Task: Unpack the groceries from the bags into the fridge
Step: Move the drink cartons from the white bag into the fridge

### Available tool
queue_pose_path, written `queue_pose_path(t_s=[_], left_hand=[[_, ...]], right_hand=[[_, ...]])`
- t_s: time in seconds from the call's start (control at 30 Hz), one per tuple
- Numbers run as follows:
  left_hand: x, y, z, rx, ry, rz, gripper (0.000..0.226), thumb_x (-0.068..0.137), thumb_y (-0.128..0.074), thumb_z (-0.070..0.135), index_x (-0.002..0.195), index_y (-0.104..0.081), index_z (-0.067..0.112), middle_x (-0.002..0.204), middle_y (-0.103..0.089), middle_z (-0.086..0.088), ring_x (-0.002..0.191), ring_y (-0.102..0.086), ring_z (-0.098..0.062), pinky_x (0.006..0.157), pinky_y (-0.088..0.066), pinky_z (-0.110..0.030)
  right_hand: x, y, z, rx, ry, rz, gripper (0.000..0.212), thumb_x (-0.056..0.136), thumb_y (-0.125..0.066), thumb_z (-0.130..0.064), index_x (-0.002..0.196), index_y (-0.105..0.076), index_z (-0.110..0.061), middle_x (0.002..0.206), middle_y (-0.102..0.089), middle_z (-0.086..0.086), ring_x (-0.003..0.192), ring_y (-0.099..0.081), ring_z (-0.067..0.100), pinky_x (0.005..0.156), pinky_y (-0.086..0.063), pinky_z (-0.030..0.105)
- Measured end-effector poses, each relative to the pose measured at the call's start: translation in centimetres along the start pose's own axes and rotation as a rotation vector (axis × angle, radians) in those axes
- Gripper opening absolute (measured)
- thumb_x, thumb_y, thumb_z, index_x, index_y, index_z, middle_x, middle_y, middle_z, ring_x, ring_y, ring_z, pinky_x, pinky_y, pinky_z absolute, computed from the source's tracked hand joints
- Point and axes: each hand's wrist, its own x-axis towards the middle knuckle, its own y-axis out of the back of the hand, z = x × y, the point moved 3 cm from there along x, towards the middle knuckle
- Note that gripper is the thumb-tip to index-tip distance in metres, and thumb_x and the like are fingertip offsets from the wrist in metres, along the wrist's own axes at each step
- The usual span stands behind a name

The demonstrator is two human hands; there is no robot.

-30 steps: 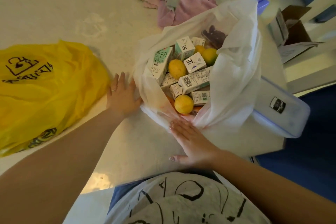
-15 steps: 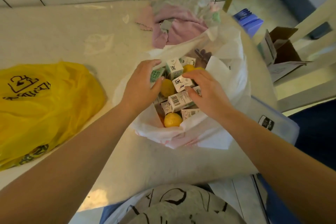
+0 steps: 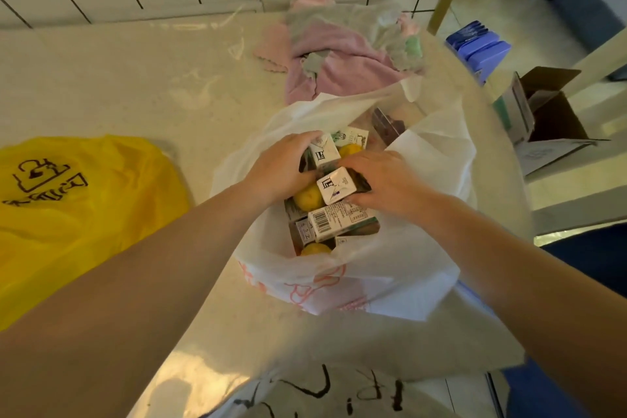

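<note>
An open white plastic bag (image 3: 390,278) stands on the pale counter, filled with several small milk cartons and yellow-orange fruits (image 3: 308,197). Both my hands are inside its mouth. My left hand (image 3: 281,168) curls round an upright carton (image 3: 325,153) at the bag's left side. My right hand (image 3: 390,185) grips another small white carton (image 3: 336,185), tilted, just above the pile. A carton with a barcode (image 3: 334,220) lies below it. A second bag, yellow with dark print (image 3: 78,210), lies on the counter at the left.
The pale counter (image 3: 142,85) runs back to a white tiled wall. A heap of pink and grey cloths (image 3: 342,54) lies behind the white bag. Past the counter's right edge stand an open cardboard box (image 3: 549,112) and blue items (image 3: 478,47) on the floor.
A second ago both hands lay flat on the counter beside the bag. They have since gone into the bag, and each now holds a small carton.
</note>
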Motion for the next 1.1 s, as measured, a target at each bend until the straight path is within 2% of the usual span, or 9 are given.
queue_pose_path(t_s=[0.17,0.33,0.43,0.53,0.63,0.7,0.83,0.97,1.1], left_hand=[[0.7,-0.1,-0.4,-0.015,0.041,0.091,0.068,0.079,-0.067,0.045,0.138,-0.042,0.023,0.136,-0.050,-0.001,0.122,-0.048,-0.018,0.097,-0.042,-0.035],[-0.7,3.1,0.0,-0.287,0.048,0.301,0.054,0.079,-0.070,0.043,0.127,-0.054,0.022,0.120,-0.060,0.006,0.107,-0.055,-0.008,0.091,-0.049,-0.035],[-3.2,5.5,0.5,-0.412,0.036,0.403,0.048,0.079,-0.072,0.034,0.123,-0.054,0.028,0.112,-0.061,0.012,0.102,-0.058,-0.004,0.087,-0.052,-0.030],[-6.7,5.8,0.1,-0.472,0.062,0.456,0.048,0.078,-0.075,0.024,0.118,-0.050,0.031,0.106,-0.058,0.017,0.100,-0.059,-0.002,0.084,-0.051,-0.022],[-9.7,4.0,-1.1,-0.528,0.187,0.540,0.047,0.074,-0.077,0.022,0.111,-0.047,0.026,0.106,-0.058,0.011,0.095,-0.058,0.002,0.080,-0.052,-0.020],[-11.0,2.7,-2.1,-0.536,0.240,0.580,0.049,0.073,-0.079,0.021,0.108,-0.045,0.023,0.109,-0.058,0.006,0.095,-0.057,0.003,0.079,-0.053,-0.021],[-12.1,0.9,-3.6,-0.404,0.233,0.485,0.061,0.073,-0.078,0.019,0.122,-0.041,0.022,0.120,-0.051,-0.001,0.108,-0.052,-0.012,0.087,-0.052,-0.035],[-12.2,0.4,-3.7,-0.129,0.280,0.353,0.072,0.078,-0.072,0.022,0.139,-0.034,0.021,0.127,-0.043,-0.008,0.109,-0.043,-0.015,0.081,-0.038,-0.020],[-11.3,0.2,-3.4,0.015,0.322,0.283,0.074,0.078,-0.068,0.028,0.141,-0.032,0.014,0.129,-0.043,-0.012,0.111,-0.048,-0.027,0.084,-0.044,-0.033]], right_hand=[[0.3,0.6,0.9,0.125,-0.005,0.042,0.052,0.075,-0.073,-0.041,0.122,-0.055,-0.025,0.116,-0.061,-0.005,0.107,-0.055,0.016,0.090,-0.040,0.032],[-1.3,4.9,0.2,0.487,-0.140,0.268,0.040,0.075,-0.076,-0.027,0.111,-0.058,-0.027,0.092,-0.055,-0.028,0.083,-0.054,-0.012,0.074,-0.044,0.010],[-3.0,6.8,-1.3,0.613,-0.111,0.390,0.041,0.075,-0.077,-0.020,0.110,-0.057,-0.023,0.089,-0.057,-0.028,0.084,-0.057,-0.015,0.073,-0.049,0.009],[-5.0,5.7,-3.1,0.640,-0.082,0.345,0.046,0.075,-0.076,-0.014,0.105,-0.048,-0.033,0.090,-0.057,-0.028,0.085,-0.060,-0.011,0.073,-0.053,0.015],[-7.1,2.5,-4.0,0.572,-0.093,0.287,0.049,0.078,-0.075,-0.016,0.104,-0.039,-0.038,0.104,-0.059,-0.018,0.090,-0.062,0.001,0.070,-0.056,0.023],[-8.1,0.7,-3.9,0.554,-0.105,0.324,0.049,0.078,-0.073,-0.013,0.110,-0.041,-0.031,0.114,-0.061,-0.008,0.095,-0.063,0.008,0.071,-0.057,0.027],[-9.3,-1.3,-4.4,0.315,-0.042,0.334,0.060,0.074,-0.068,-0.001,0.124,-0.044,-0.024,0.134,-0.047,0.001,0.103,-0.059,0.021,0.078,-0.054,0.035],[-9.4,-2.8,-5.1,0.209,-0.081,0.196,0.069,0.075,-0.073,-0.013,0.135,-0.039,-0.019,0.143,-0.030,0.002,0.123,-0.041,0.017,0.091,-0.039,0.021],[-8.8,-4.2,-5.7,0.153,-0.138,0.107,0.094,0.070,-0.079,-0.030,0.144,-0.022,-0.020,0.144,-0.030,0.005,0.128,-0.036,0.025,0.106,-0.035,0.039]])
